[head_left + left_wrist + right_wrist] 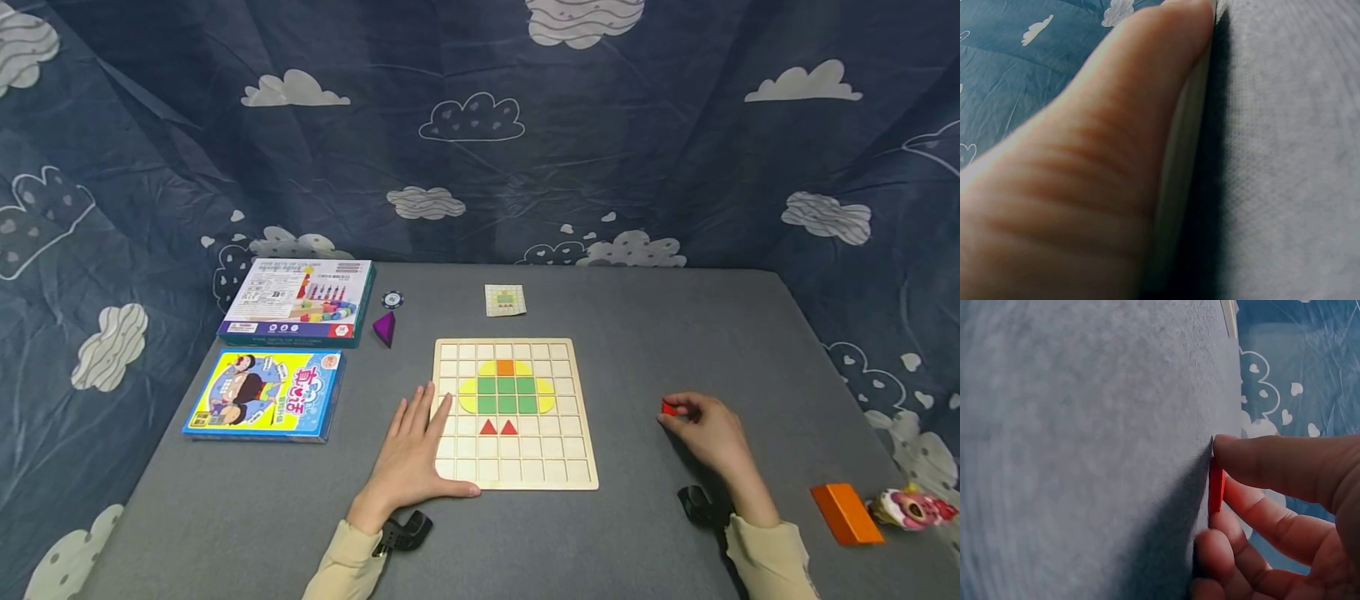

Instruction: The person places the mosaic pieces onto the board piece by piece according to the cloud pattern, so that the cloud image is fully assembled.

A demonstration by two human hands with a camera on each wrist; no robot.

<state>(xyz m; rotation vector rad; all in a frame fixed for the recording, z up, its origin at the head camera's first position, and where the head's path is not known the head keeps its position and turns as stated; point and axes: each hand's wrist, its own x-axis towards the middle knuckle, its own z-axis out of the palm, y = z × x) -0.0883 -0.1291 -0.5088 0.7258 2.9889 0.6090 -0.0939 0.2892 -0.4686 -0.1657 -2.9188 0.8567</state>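
A wooden grid board (517, 471) lies flat on the grey table. Yellow, green and orange pieces form a rounded shape on it, with two red triangle pieces (508, 427) in a row below. My left hand (411, 454) rests at the board's left and lower left edge, fingers spread, thumb along the near edge; the left wrist view shows the thumb (1110, 125) close up against the rim. Right of the board, my right hand (708, 429) pinches a small red piece (1216, 484) between thumb and fingers, low over the tabletop. Its full outline is hidden by the fingers.
A small pattern card (506, 301) lies behind the board. Two boxes, one white and purple (300, 300) and one blue and yellow (262, 396), lie at left, near a round chip (392, 299) and purple pyramid (384, 328). An orange block (847, 514) and figurine (911, 508) stand at right.
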